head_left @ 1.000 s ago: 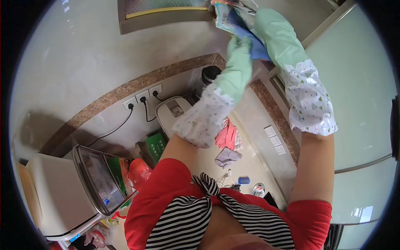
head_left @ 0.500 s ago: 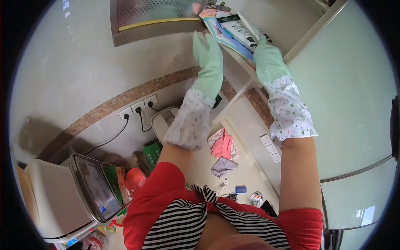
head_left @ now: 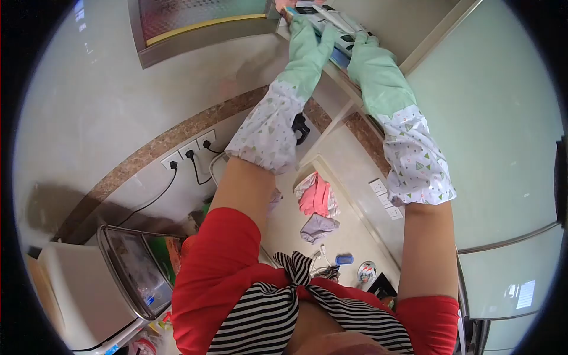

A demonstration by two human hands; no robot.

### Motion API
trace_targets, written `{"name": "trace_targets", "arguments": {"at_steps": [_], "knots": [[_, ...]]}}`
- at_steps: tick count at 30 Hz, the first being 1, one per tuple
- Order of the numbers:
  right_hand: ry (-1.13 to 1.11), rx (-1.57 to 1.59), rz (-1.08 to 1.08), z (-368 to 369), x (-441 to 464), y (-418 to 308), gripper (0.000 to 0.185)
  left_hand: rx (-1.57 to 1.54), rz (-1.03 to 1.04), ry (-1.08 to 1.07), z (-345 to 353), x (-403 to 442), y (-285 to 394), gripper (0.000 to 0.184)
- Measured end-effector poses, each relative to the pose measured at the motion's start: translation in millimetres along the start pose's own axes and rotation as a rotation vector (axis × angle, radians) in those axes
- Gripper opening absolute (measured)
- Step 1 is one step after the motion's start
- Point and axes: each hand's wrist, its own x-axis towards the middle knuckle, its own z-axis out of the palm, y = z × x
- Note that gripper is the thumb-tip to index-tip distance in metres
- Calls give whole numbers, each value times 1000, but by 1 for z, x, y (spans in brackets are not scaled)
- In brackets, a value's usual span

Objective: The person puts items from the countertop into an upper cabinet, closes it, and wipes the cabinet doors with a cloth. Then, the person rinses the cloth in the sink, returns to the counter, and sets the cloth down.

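Note:
Both of my hands wear pale green rubber gloves with white patterned cuffs. They reach up to a stack of flat packages (head_left: 346,41) on the shelf of an open wall cabinet (head_left: 408,26). The stack has a black-and-white pack on top and blue and pink wrapping beneath. My left hand (head_left: 307,50) grips the stack's left front part, its thumb apart from the fingers. On the right end, my right hand (head_left: 378,65) is closed, fingertips bent over the packs. The undersides of the packs and some fingertips are hidden.
A pale glossy cabinet door (head_left: 491,136) stands at right. Black plugs sit in wall sockets (head_left: 189,152) at left. Below are pink gloves (head_left: 316,195), a grey cloth (head_left: 319,229), a blue item (head_left: 344,259) and a white appliance (head_left: 83,290).
My left hand has risen and moved right, from in front of the wall onto the packages. My right hand stays at their right end. The view has shifted slightly.

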Motion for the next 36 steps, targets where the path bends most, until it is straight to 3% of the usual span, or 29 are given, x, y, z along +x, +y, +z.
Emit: {"name": "trace_targets", "arguments": {"at_steps": [1,3,9,12,14,15,17,18,19,20,21,22,23,25,26,27,29,34,36], "knots": [[8,19,-38,-5,-3,1,54,4,4,-4,-13,-9,7,71],[17,33,-77,-7,-13,8,56,231,260,165,-32,-28,14,72],[158,59,-180,-14,-10,15,54,291,236,44,-26,-45,15,68],[225,74,-215,-4,3,20,55,269,181,-106,-43,-30,51,71],[430,61,-505,12,17,22,46,352,190,-237,-45,-26,62,65],[429,62,-499,16,14,23,46,351,193,-242,-35,-23,49,65],[391,124,-486,-2,-19,5,46,486,455,-141,-5,-16,10,58],[371,154,-478,-14,-38,-4,46,388,555,-194,-14,-16,6,55],[139,127,-432,-34,-59,-18,46,382,559,-193,-13,-11,3,55],[-88,99,-385,-51,-82,-25,47,358,472,-350,-14,-1,10,56],[336,408,-702,-19,-112,-12,41,332,385,-506,-9,7,12,56],[147,403,-642,-22,-137,-10,40,362,440,-356,3,8,3,38],[271,538,-676,-21,-164,-6,42,357,449,-353,0,9,8,38],[293,610,-683,-32,-195,6,44,192,287,-445,-10,10,11,49],[139,654,-648,-31,-207,13,44,165,318,-286,-15,2,20,47],[-16,696,-611,-32,-216,21,44,164,329,-287,-23,-4,28,47],[6,673,-586,-42,-230,35,38,37,238,-272,-42,-10,44,42],[108,633,-548,-63,-245,64,31,101,358,-77,-41,-10,42,37],[71,557,-438,-79,-252,73,28,93,364,-14,-40,-2,47,34]]}}
